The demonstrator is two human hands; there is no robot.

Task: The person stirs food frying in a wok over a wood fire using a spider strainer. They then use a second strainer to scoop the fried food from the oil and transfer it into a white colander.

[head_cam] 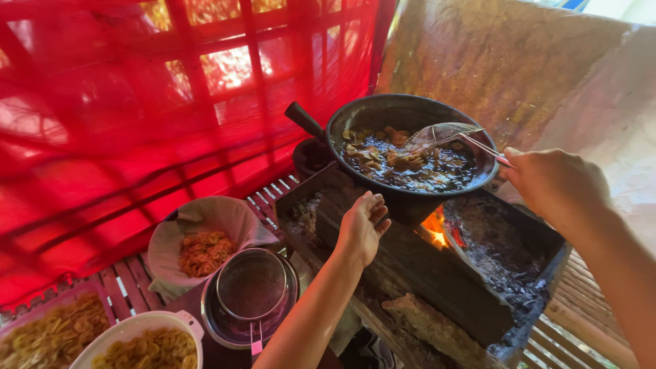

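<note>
While the pale slices fry in dark oil, the entry for this station reads as follows.

Item, step in hand: stirring and lifting slices with the long-handled wire skimmer [437,134] in the round black metal frying pan [410,147]. To my judgement it goes best with the mesh kept low and nearly level, swept slowly under the floating pale fried slices [372,156] so oil drains back without splashing, and with wrist and forearm held back from the pan rim and from the orange flame [436,229] beneath.

Item, right hand [557,184]: closed in a firm fist around the far end of the skimmer handle, fingers fully curled, no gap showing. The skimmer's head rests over the oil near the pan's middle, touching or just above the slices; which of the two cannot be told.

Item, left hand [362,225]: empty, fingers straight and loosely together, palm turned towards the pan, hovering near the front edge of the sooty dark metal firebox [478,273] and touching nothing.

Item, nearby on the slatted wooden surface [126,283]: round steel mesh strainer [251,285] set in a shallow metal bowl; paper-lined basket of orange-brown fried chips [203,251]; white plastic bowl of yellow raw slices [147,347]; pink tray of further yellow slices [51,335]. Red netting [137,102] hangs behind.
</note>
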